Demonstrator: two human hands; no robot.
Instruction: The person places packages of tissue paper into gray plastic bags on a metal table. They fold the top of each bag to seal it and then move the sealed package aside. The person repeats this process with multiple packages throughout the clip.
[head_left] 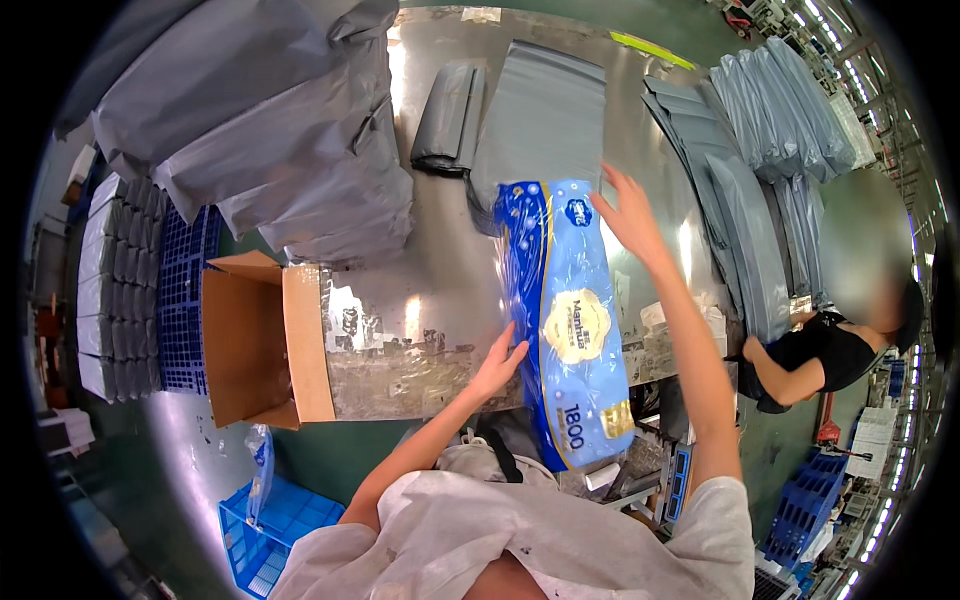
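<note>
A long, plastic-wrapped pack (583, 300) in light and dark blue with gold trim lies lengthwise before me, its near end reaching past the table's front edge. My left hand (498, 362) is at its left side, fingers outstretched and touching the wrapper. Near the far right corner is my right hand (628, 215), with fingers spread and the tips against or just beside the pack. The far end meets a flat grey plastic bag (545, 120), which lies on the metal table (440, 240). Left of that bag sits a folded grey bundle (447, 118).
An open cardboard box (308, 345) stands at the table's left edge. Large filled grey bags (290, 130) crowd the far left. More grey bags (735, 200) are stacked on the right, near a co-worker (820, 360). A blue crate (290, 520) sits low at left.
</note>
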